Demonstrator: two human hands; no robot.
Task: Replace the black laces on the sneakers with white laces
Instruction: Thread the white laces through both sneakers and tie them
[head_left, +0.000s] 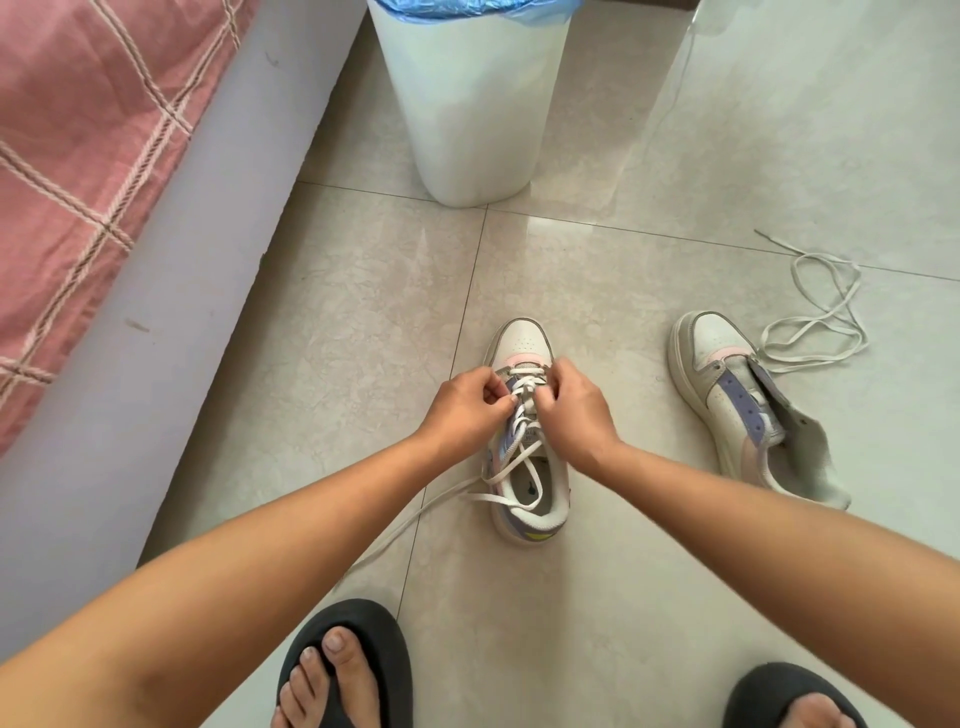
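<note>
At the centre of the frame, the left hand and right hand both pinch the white lace over the lower eyelets of the near sneaker. Best to pull each crossing snug and even, keeping the lace flat, before threading higher. Count: 2 sneakers, the second sneaker unlaced at centre right; 2 white laces, the spare lace loose beside it; 0 black laces visible.
</note>
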